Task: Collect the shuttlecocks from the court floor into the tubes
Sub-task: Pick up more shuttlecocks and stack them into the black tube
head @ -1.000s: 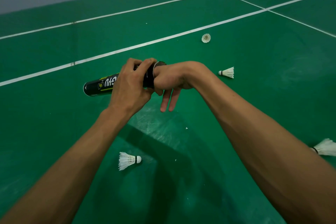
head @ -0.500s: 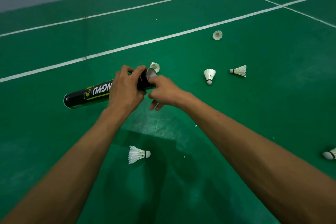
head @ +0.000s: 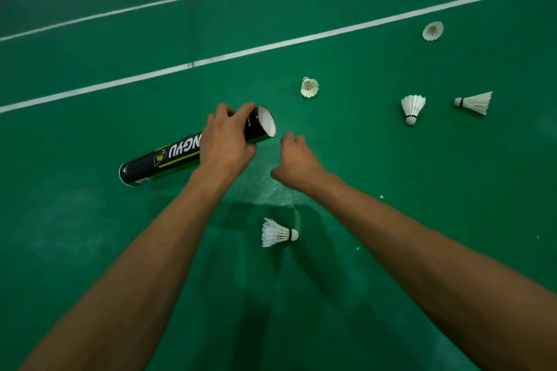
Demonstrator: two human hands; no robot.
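Tube (head: 193, 153): long black cylinder, glossy, printed with white lettering and a yellow-green stripe. Sits at centre-left of frame, slanting from a capped end at lower left up to an open mouth at centre. Shows a pale, smooth inner wall at the round mouth; contents not discernible.

Left hand (head: 227, 141): wraps over the cylinder just behind the mouth, fingers curled across the top. Grasps it firmly.

Right hand (head: 297, 164): hangs just right of the mouth, apart from it. Fingers loosely curled under the palm, with nothing visible in them.

Nearest shuttlecock (head: 277, 233): lies on its side at lower centre, between the forearms; white feather skirt at left, rounded cork at right.

Second shuttlecock (head: 309, 87): above the mouth, skirt opening toward the camera.

Third shuttlecock (head: 412, 107): right of centre, cork pointing down-frame.

Fourth shuttlecock (head: 474, 102): just beside the third, on its side, cork at left.

Fifth shuttlecock (head: 433, 31): upper right, seen into the hollow cone.

Court floor (head: 90, 250): green, matte, scuffed pale beneath the hands. White lines (head: 301, 42): two painted bands crossing the upper frame diagonally.
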